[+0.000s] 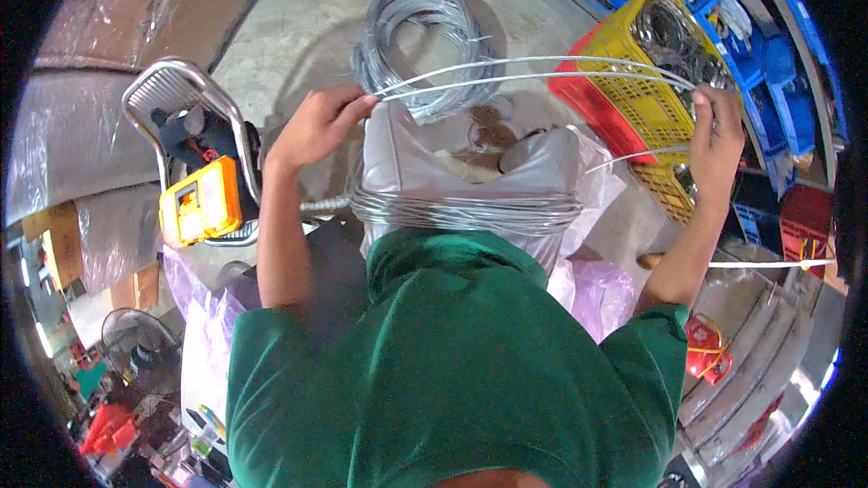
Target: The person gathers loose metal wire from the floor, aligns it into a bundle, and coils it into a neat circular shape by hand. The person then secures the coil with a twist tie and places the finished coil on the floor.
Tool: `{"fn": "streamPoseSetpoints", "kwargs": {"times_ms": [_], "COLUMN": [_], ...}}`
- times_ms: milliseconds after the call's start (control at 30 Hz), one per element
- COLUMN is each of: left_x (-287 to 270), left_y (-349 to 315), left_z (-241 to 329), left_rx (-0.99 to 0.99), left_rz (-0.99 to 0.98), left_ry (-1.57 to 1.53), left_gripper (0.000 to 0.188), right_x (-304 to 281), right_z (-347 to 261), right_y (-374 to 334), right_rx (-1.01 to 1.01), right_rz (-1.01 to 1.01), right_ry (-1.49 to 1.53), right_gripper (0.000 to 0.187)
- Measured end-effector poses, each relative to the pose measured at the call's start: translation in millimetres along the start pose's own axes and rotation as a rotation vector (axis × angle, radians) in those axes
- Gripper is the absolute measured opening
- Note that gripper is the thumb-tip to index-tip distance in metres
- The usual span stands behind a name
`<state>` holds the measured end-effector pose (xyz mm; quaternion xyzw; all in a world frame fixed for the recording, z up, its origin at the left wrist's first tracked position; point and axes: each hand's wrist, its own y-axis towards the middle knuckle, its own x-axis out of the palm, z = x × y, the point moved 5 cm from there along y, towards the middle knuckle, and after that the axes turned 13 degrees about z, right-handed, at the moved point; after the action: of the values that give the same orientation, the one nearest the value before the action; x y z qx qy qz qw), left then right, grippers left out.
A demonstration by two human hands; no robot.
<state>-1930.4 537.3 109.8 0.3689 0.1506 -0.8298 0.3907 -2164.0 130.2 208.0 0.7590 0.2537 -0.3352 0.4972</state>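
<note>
Two strands of silvery wire cable (533, 69) arch between my hands, held up in front of me. My left hand (318, 126) pinches their left ends between thumb and fingers. At the other side, my right hand (717, 131) is closed round the strands, its fingers partly turned away. Close to my body, a bundle of similar wire cable (461, 208) lies across a plastic-wrapped block (387, 158). Another strand runs from near that block toward my right forearm. On the floor beyond rests a large coil of grey wire (371, 50).
A yellow crate (633, 95) of metal parts and a red crate (597, 113) stand at right, before shelves with blue bins (773, 63). At left, a metal-framed chair (172, 81) bears a yellow case (221, 194). Wrapped cartons (136, 14) line the far left; a fan (140, 348) stands nearer.
</note>
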Motion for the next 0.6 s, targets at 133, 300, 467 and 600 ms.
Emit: {"fn": "streamPoseSetpoints", "kwargs": {"times_ms": [133,300,467,600], "left_x": [23.1,82.5,61.3,19.3], "left_y": [8.3,-5.0,0.4,2.7], "left_z": [50.8,127.5,102.0,60.6], "left_rx": [0.261,0.715,0.618,0.567], "left_rz": [0.167,0.207,0.122,0.128], "left_ry": [0.201,0.215,0.192,0.203], "left_gripper": [0.028,0.024,0.025,0.027], "right_x": [20.6,104.4,117.6,99.4], "right_z": [-32.3,-136.0,-124.4,-82.7], "right_y": [-6.4,-65.3,-84.7,-75.9], "right_rx": [-0.122,-0.12,0.235,0.248], "right_rz": [-0.191,-0.654,-0.618,-0.483], "right_ry": [-0.165,0.41,0.716,0.692], "right_gripper": [0.047,0.056,0.035,0.027]}}
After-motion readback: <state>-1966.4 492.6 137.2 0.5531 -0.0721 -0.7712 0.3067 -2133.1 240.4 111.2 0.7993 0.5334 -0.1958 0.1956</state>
